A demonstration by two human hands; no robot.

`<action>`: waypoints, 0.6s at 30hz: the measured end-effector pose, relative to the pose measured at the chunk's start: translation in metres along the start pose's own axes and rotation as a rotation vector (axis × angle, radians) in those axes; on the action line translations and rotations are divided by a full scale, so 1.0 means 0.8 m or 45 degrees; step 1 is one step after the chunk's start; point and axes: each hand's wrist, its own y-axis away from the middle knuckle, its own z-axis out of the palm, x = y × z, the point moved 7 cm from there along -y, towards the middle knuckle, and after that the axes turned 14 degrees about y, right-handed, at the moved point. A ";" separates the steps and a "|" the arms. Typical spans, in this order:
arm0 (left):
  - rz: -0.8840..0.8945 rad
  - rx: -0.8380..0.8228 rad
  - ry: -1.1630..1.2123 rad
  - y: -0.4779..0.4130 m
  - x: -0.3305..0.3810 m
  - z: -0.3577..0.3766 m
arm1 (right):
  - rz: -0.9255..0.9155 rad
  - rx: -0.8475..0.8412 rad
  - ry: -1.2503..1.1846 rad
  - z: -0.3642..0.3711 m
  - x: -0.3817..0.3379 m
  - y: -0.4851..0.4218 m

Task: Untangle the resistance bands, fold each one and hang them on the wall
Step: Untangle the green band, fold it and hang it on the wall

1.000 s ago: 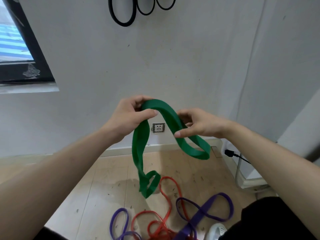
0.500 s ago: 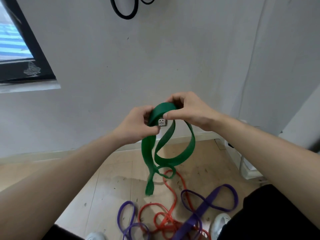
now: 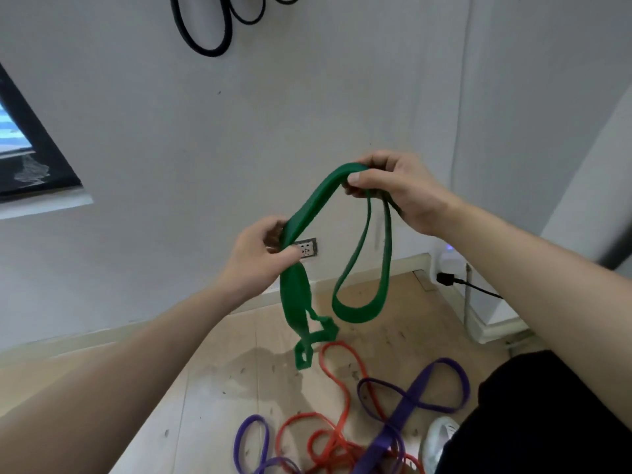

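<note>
Where the top edge cuts the head view, black loops hang on the wall, whatever holds them out of sight. The bottom edge clips the floor pile too: red band and purple band lie tangled, their crossings too knotted to trace. A pale shoe shows partly beside black clothing at lower right.

The green band is held in the air before the wall, above the pile. The right grip sits higher and is closed on the band's top fold, thumb across the front, fingers curled behind with their tips hidden. One open loop hangs free beneath it. The left grip sits lower, just beside the wall socket, pinching the band between thumb and curled fingers. Between the two the band runs as a flat strip sloping up to the right. Below the left grip the rest hangs twisted, its tail blurred, near the red band.

Both forearms are bare and reach forward from the lower corners, the right wrist bent downward.
</note>
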 end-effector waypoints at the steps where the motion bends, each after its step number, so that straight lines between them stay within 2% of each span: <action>1: 0.012 0.012 0.009 -0.002 0.005 -0.004 | 0.033 -0.009 0.007 -0.006 0.008 0.000; 4: 0.003 0.011 0.053 -0.002 0.013 -0.013 | 0.150 -0.089 0.100 -0.017 0.036 0.004; 12: -0.068 -0.086 0.307 0.008 0.033 -0.023 | 0.303 -0.520 0.494 0.024 0.085 0.027; 15: -0.048 -0.112 0.372 0.012 0.047 -0.020 | 0.284 -0.662 0.521 0.055 0.086 0.033; 18: -0.036 -0.143 0.395 0.014 0.054 -0.013 | 0.232 -0.726 0.388 0.082 0.066 0.036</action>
